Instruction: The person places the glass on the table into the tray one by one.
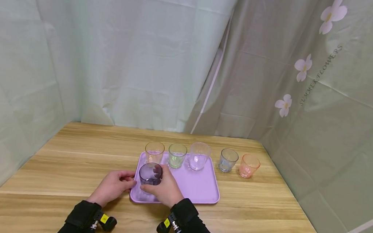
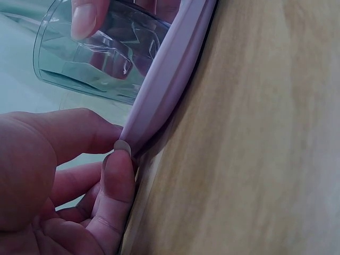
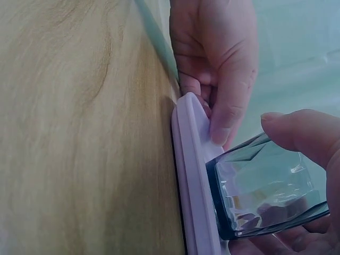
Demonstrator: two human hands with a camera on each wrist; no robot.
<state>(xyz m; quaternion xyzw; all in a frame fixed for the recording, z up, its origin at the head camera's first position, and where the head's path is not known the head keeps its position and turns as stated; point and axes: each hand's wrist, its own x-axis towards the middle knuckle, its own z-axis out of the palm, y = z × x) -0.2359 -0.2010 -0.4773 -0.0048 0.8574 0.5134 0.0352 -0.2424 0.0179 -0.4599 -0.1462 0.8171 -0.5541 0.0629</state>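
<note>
While the left hand [image 1: 114, 185] pinches the left rim of the purple tray [image 1: 197, 188] between its fingers, the dark glass [image 1: 150, 176], gripped by the curved fingers of the right hand [image 1: 168, 190], stands at the tray's near-left part, its base apparently resting there; the amber glass [image 1: 154, 155], green glass [image 1: 177, 157] and clear glass [image 1: 199, 158] line the far edge; the blue-grey glass [image 1: 228, 161] and coral glass [image 1: 249, 167] stand on the desk [image 1: 264, 214] to the right
</note>
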